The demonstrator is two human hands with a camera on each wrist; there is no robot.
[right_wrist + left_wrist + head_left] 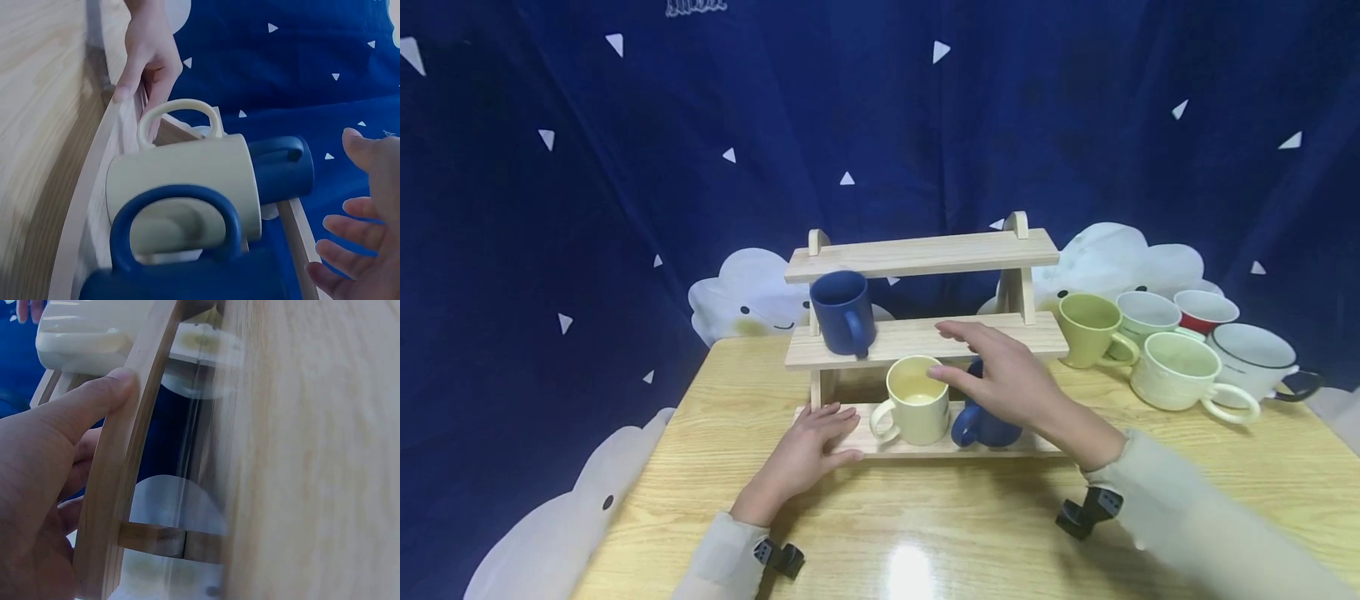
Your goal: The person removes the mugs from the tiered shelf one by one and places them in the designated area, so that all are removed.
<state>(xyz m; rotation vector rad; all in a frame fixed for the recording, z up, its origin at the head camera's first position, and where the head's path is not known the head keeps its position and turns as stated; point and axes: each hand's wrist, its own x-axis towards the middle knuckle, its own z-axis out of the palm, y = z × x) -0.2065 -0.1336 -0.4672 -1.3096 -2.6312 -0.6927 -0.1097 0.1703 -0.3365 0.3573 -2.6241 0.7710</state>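
Wooden shelf [917, 255] carries our left hand [805, 450] at its lowest tier's left end, fingers laid out on the board, thumb at the front edge. An upper blue mug [835, 312] stands on the middle tier. We see a yellow mug [919, 414] below, between our hands. Our right hand [1007, 375], spread and holding nothing, hangs above a lower blue mug [997, 431].

The rack [917, 255] stands on a table [700, 467]. One mug [835, 315] sits at the left of its middle tier, a second mug [917, 412] near its bottom tier's centre, a third mug [988, 429] right of centre. Five cups [1168, 379] stand right of it; a curtain [865, 100] hangs behind.
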